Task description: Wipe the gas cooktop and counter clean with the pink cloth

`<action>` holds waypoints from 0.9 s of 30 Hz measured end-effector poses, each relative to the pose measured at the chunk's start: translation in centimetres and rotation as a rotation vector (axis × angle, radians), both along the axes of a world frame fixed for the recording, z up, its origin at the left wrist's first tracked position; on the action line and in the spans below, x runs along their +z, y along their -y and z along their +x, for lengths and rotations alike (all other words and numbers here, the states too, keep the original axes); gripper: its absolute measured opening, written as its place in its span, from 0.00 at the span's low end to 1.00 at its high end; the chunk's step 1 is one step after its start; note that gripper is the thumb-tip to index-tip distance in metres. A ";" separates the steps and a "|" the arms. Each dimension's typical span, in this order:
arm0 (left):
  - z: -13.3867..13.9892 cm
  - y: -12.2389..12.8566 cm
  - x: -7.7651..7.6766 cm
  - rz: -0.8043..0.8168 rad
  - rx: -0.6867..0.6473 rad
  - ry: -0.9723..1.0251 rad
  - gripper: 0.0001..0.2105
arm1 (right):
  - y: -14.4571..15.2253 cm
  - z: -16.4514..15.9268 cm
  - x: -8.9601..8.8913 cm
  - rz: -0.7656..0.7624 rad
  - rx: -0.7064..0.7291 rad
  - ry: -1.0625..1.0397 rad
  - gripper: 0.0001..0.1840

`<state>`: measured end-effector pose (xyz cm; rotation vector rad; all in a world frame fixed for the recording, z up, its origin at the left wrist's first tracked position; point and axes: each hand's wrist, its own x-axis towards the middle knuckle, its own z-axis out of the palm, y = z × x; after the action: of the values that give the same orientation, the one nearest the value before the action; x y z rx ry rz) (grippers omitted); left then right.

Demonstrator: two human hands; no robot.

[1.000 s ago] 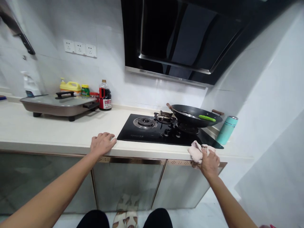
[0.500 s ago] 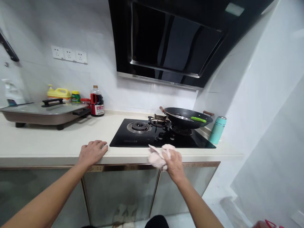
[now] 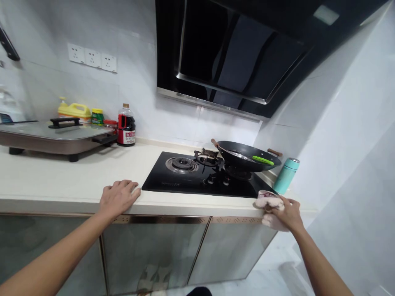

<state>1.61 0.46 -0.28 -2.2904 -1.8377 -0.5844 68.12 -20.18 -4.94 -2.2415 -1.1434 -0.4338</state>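
My right hand [image 3: 289, 213] is closed around a pale pink cloth [image 3: 271, 205] at the counter's front edge, just past the right front corner of the black gas stove [image 3: 182, 183]. Part of the cloth hangs over the edge. My left hand [image 3: 119, 198] lies flat on the cream countertop [image 3: 77, 181], left of the stove, with its fingers stretched out and nothing held. A black wok [image 3: 243, 158] with wooden handles sits on the right burner, with a bright green-handled utensil [image 3: 263, 160] inside. Close behind my right hand stands a turquoise flask [image 3: 286, 176].
An electric pan [image 3: 58, 142] with a glass lid stands at the left. Behind it are a soy sauce bottle [image 3: 126, 126], a yellow jug [image 3: 75, 111] and small jars. A black range hood [image 3: 228, 61] overhangs the stove. Cabinet doors [image 3: 154, 250] lie below.
My right hand has slid the cloth rightwards along the counter's front edge, from before the stove's middle to its right corner. The left hand stays in place. The view has shifted slightly.
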 end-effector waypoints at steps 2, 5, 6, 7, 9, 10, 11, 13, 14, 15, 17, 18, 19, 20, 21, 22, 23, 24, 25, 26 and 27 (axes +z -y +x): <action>0.0 0.0 0.0 -0.001 0.007 -0.003 0.25 | -1.6 -0.3 1.6 0.053 -0.004 -0.113 0.48; 0.0 0.1 0.0 0.011 0.009 -0.010 0.24 | -4.5 -1.7 3.2 0.059 0.009 -0.172 0.48; 0.0 0.2 0.0 0.017 0.007 -0.010 0.24 | -5.4 -2.4 3.5 0.031 -0.013 -0.180 0.44; 0.0 0.2 0.0 0.021 0.006 -0.005 0.23 | -6.3 -3.1 3.8 -0.009 -0.056 -0.183 0.40; -0.1 0.2 0.0 0.021 0.005 0.005 0.23 | -8.0 -4.6 4.0 -0.093 -0.157 -0.175 0.34; -0.1 0.1 0.0 0.017 0.007 0.007 0.23 | -8.8 -5.2 4.1 -0.125 -0.196 -0.168 0.32; -0.1 0.0 -0.1 0.013 0.013 0.004 0.24 | -9.6 -5.8 4.2 -0.148 -0.220 -0.162 0.31; -0.2 -0.2 -0.2 0.011 0.028 -0.014 0.25 | -11.5 -6.9 4.3 -0.175 -0.228 -0.155 0.29; -0.3 -0.3 -0.2 0.011 0.036 -0.024 0.25 | -12.5 -7.4 4.4 -0.184 -0.216 -0.151 0.28; -0.3 -0.5 -0.3 0.012 0.040 -0.032 0.25 | -13.6 -7.9 4.5 -0.195 -0.197 -0.145 0.28; -0.5 -0.6 -0.4 0.011 0.041 -0.039 0.26 | -16.2 -8.9 4.7 -0.218 -0.148 -0.133 0.27; -0.5 -0.7 -0.5 0.011 0.037 -0.037 0.26 | -17.5 -9.5 4.8 -0.226 -0.124 -0.129 0.26; -0.6 -0.6 -0.5 0.014 0.031 -0.032 0.25 | -18.8 -10.0 4.9 -0.232 -0.104 -0.127 0.26; -0.6 -0.6 -0.6 0.020 0.026 -0.025 0.25 | -20.0 -10.4 5.0 -0.239 -0.084 -0.124 0.27; -0.6 -0.5 -0.6 0.029 0.021 -0.019 0.24 | -21.1 -10.7 5.2 -0.247 -0.064 -0.122 0.27; -0.6 -0.5 -0.7 0.039 0.019 -0.015 0.24 | -21.9 -11.0 5.3 -0.257 -0.041 -0.118 0.26; -0.6 -0.4 -0.7 0.050 0.018 -0.015 0.23 | -22.5 -11.1 5.5 -0.270 -0.015 -0.112 0.26; -0.6 -0.3 -0.7 0.058 0.019 -0.018 0.23 | -22.8 -11.1 5.6 -0.285 0.012 -0.104 0.26; -0.5 -0.2 -0.7 0.062 0.023 -0.021 0.23 | -22.9 -11.0 5.7 -0.301 0.036 -0.095 0.26; -0.5 -0.1 -0.6 0.062 0.026 -0.024 0.23 | -22.8 -11.0 5.8 -0.317 0.058 -0.084 0.25; -0.4 0.1 -0.5 0.059 0.030 -0.025 0.22 | -22.5 -10.9 5.9 -0.334 0.077 -0.073 0.25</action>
<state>1.19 0.40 -0.82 -2.2188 -1.8150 -0.5941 57.27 2.32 0.96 -2.4603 -1.3397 -0.1349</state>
